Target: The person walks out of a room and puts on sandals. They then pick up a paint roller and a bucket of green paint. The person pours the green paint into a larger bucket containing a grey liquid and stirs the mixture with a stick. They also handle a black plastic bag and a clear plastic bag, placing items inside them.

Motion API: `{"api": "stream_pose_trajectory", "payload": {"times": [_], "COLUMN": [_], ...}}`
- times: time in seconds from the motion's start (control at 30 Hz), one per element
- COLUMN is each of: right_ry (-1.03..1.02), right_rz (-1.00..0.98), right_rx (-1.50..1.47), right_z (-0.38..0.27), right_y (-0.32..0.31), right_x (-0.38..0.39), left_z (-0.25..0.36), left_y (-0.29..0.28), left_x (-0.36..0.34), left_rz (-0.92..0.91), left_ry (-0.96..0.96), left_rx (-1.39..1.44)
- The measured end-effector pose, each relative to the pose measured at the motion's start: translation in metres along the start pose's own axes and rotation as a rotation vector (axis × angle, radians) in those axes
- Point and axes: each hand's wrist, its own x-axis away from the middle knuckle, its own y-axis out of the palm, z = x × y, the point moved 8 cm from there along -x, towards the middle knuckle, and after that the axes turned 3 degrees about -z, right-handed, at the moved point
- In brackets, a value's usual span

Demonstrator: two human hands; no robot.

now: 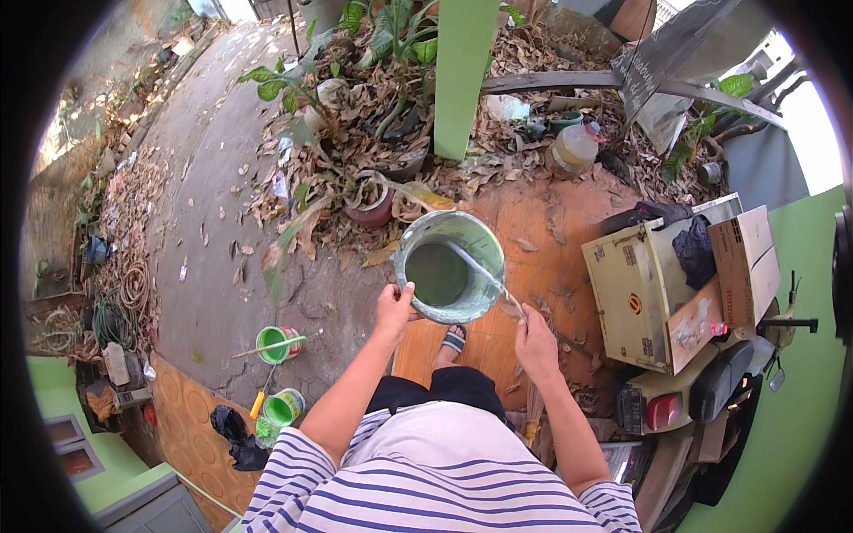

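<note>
A paint-smeared bucket (pixel 480 238) is held up in front of me, its mouth facing me and a dull dark green bottom or liquid inside. My left hand (pixel 394 309) is closed on the bucket's near left rim, thumb on top. A pale stick (pixel 475 264) slants from inside the bucket over its right rim. My right hand (pixel 536 342) is closed around the stick's outer end, right of the bucket. Whether liquid fills the bottom is hard to tell.
To the left on the ground stand a green paint can (pixel 272 338) with a stick across it and another paint can (pixel 284 407), near a black plastic bag (pixel 238 440). A potted plant (pixel 369 204) and green post (pixel 466 80) stand ahead. A motorcycle (pixel 684 391) and cardboard box (pixel 745 266) are right.
</note>
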Motion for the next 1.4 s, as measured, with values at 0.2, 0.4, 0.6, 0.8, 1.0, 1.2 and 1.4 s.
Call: {"api": "stream_pose_trajectory", "payload": {"times": [0.2,0.4,0.6,0.8,1.0,1.2,1.4], "right_ry": [0.139,0.353,0.31,0.295,0.204,0.096,0.045], "right_rz": [-0.06,-0.092,-0.085,-0.175,-0.259,-0.349,-0.337], "right_rx": [-0.294,-0.126,-0.304,-0.282,-0.445,-0.38,-0.154], "right_z": [0.046,0.054,0.04,0.025,-0.042,-0.097,-0.115], "right_y": [-0.005,-0.007,0.032,0.074,0.129,0.201,0.265], "right_x": [-0.08,-0.165,-0.283,-0.403,-0.509,-0.598,-0.674], "left_z": [0.017,0.028,0.043,0.073,0.076,0.067,-0.012], "left_y": [0.043,0.071,0.073,0.075,0.054,0.007,-0.015], "left_x": [-0.059,-0.118,-0.2,-0.285,-0.375,-0.437,-0.392], "left_rz": [-0.012,-0.012,-0.062,-0.118,-0.195,0.2,0.2], "left_ry": [-0.073,-0.187,-0.219,-0.265,-0.442,-0.317,-0.198], "left_rx": [0.077,0.129,0.173,0.261,0.49,0.334,0.527]}}
